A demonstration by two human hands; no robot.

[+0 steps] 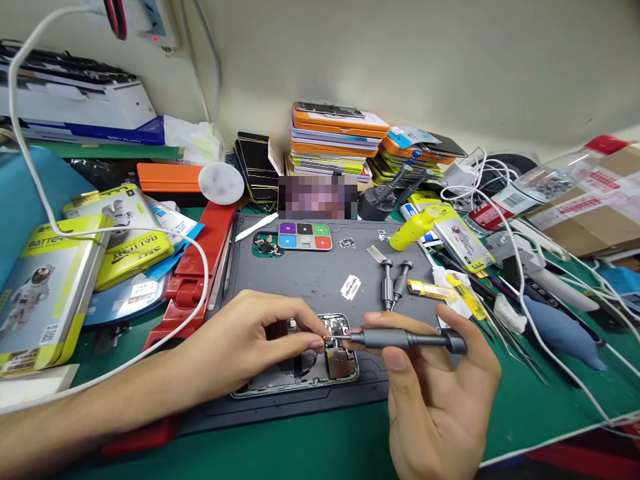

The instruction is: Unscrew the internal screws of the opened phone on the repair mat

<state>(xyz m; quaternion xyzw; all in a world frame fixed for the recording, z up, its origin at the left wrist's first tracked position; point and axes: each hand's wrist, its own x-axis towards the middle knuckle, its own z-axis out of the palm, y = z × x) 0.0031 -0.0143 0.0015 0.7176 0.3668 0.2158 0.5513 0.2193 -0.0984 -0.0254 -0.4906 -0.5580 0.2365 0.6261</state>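
Observation:
An opened phone (300,383) lies on a dark grey work mat (305,287), its inner parts showing. My right hand (440,393) holds a dark grey precision screwdriver (387,339) almost level, with its thin shaft pointing left over the phone's right end. My left hand (273,337) reaches over the phone, thumb and forefinger pinched together at the screwdriver's tip. Whatever sits between those fingertips is too small to make out. Part of the phone's upper edge is hidden behind my left hand.
Two more screwdrivers (387,287), a razor blade (351,287) and a coloured tray (305,237) lie on the mat. A yellow bottle (413,229) stands at its back right. Battery boxes (50,293) and a red tool (193,287) flank the left; a white cable (205,267) loops there.

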